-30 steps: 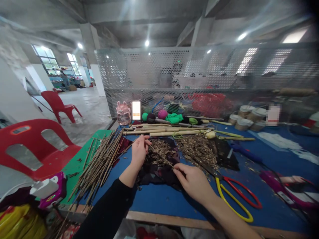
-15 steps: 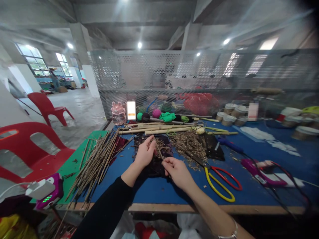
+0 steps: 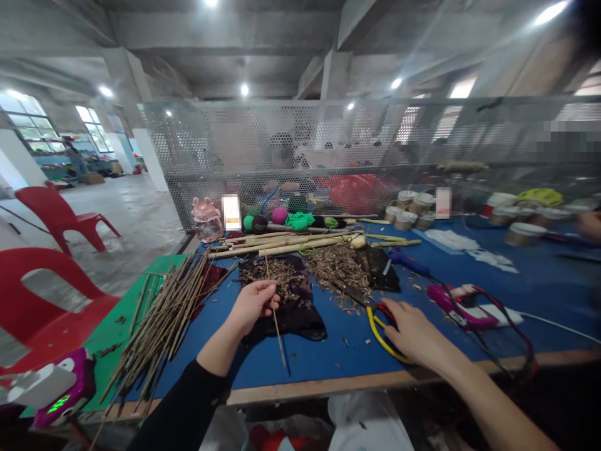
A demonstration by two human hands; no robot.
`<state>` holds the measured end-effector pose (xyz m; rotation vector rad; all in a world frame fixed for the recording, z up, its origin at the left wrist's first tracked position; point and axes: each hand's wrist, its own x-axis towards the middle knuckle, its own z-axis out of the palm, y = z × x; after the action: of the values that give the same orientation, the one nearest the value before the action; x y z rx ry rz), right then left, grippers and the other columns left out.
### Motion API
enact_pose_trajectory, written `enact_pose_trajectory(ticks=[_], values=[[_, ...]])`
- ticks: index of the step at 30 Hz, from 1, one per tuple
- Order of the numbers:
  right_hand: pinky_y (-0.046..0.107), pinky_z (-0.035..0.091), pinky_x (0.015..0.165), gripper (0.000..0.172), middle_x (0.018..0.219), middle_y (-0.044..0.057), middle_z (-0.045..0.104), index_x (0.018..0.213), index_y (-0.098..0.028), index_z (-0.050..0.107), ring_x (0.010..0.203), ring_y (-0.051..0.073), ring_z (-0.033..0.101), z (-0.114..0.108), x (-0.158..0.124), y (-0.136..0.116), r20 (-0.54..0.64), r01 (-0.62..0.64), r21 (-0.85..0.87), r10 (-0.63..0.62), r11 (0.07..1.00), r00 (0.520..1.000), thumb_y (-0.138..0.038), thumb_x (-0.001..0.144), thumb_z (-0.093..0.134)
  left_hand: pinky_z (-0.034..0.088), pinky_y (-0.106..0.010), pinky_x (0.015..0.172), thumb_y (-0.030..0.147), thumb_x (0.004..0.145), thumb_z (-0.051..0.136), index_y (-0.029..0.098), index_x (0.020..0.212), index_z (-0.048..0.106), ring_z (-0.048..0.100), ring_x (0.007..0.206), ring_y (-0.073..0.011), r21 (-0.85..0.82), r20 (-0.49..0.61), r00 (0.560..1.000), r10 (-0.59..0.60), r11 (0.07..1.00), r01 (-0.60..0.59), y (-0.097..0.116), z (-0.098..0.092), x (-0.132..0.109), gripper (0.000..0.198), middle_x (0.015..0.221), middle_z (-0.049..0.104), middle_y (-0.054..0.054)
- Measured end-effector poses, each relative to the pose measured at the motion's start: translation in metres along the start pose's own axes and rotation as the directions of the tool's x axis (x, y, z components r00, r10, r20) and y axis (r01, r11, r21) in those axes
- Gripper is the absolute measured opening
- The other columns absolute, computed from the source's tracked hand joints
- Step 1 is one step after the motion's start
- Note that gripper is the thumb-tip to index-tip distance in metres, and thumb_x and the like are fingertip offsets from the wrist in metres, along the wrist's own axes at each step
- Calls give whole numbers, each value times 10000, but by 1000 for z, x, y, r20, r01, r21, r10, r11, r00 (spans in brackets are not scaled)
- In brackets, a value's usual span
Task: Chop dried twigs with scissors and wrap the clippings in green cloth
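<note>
Pinched between the fingers of my left hand (image 3: 256, 304) is a thin twig (image 3: 278, 332), its lower end slanting toward the table's front edge. Below that hand lies a black cloth (image 3: 300, 322) with short cut pieces of twig (image 3: 275, 275) on it. My right hand (image 3: 410, 329) is closed around the handles of large scissors (image 3: 375, 329), which lie on the table. It covers most of the red handle, while the yellow one shows in part. The blades point left into a pile of cut bits (image 3: 340, 269).
A bundle of long twigs (image 3: 157, 326) lies on the left. Thicker stalks (image 3: 291, 244) stretch across behind the cloth. A blue glue gun (image 3: 408, 260) and a purple power strip (image 3: 462, 307) with cables are on the right. Several tubs (image 3: 404, 219) stand at the back.
My right hand has let go of the twig and moved right onto the scissors. My left hand has come nearer, still holding the twig. The view has turned right.
</note>
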<state>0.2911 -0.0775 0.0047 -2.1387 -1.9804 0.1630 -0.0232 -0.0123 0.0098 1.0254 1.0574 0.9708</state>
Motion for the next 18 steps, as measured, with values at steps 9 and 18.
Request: enact_pose_trajectory(ticks=[9, 18], values=[[292, 436, 812, 657, 1093, 138, 587, 1212, -155, 518, 954, 243, 580, -3, 17, 19, 170, 23, 27, -27, 999, 985, -146, 555, 512, 324, -115, 362, 420, 632, 674, 145, 838, 530, 567, 480, -62, 54, -30, 999, -44, 997, 46, -7, 5, -7, 373, 606, 506, 45], [291, 465, 691, 489, 926, 65, 686, 1057, -204, 638, 832, 253, 632, -33, 18, 14, 235, 54, 45, -63, 998, 970, -141, 588, 513, 335, -115, 364, 487, 625, 650, 159, 760, 468, 584, 485, -76, 86, 48, 995, -93, 992, 88, -5, 9, -13, 398, 584, 523, 44]])
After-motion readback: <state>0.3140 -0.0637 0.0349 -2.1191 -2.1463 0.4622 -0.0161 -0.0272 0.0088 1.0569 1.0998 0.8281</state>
